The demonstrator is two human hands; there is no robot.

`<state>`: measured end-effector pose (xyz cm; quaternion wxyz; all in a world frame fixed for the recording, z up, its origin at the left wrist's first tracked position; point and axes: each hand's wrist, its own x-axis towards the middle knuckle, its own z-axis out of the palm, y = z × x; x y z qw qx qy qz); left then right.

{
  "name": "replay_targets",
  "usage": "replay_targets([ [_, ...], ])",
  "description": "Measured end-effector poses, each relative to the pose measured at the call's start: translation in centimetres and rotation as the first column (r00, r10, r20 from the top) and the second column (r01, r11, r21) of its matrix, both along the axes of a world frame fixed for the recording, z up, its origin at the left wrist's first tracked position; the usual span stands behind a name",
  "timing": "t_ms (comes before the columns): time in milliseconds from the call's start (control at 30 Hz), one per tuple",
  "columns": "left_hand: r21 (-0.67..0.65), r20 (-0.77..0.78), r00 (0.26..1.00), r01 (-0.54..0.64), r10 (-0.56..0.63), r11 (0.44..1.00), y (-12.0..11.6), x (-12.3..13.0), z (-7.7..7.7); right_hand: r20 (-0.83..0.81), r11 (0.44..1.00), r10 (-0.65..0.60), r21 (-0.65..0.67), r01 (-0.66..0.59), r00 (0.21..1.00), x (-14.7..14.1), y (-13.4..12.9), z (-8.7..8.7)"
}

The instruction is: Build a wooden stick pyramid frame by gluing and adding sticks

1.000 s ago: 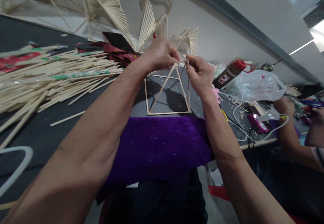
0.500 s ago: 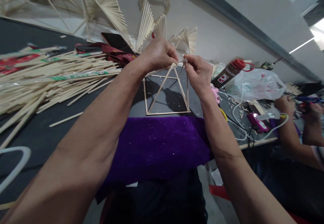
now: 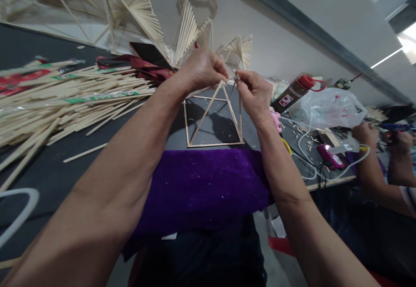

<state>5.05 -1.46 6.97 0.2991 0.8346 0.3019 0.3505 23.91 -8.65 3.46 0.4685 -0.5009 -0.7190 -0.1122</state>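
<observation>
Purple cloth [image 3: 208, 183], one, dusted with pale specks, at the near table edge. Wooden stick frame [image 3: 214, 144], one, square-based, standing on the dark tabletop [image 3: 172, 137] just beyond the cloth. Right hand [image 3: 255, 94]: thumb and forefinger pinching the frame's top, right of the peak. Left hand [image 3: 206, 67]: fingertips drawn together beside the peak; anything between them cannot be made out. Loose wooden sticks [image 3: 97, 88], heaped at left. Red-capped bottle [image 3: 290, 94], at right. Fanned stick models [image 3: 186, 31], several, along the wall.
</observation>
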Motion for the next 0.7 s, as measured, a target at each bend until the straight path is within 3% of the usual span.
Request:
replay_targets([
  [700, 0.031, -0.021, 1.0, -0.006, 0.006, 1.0, 0.4, -0.03, -0.19, 0.013, 0.999, -0.03, -0.027, 0.03, 0.999, 0.15, 0.13, -0.14],
])
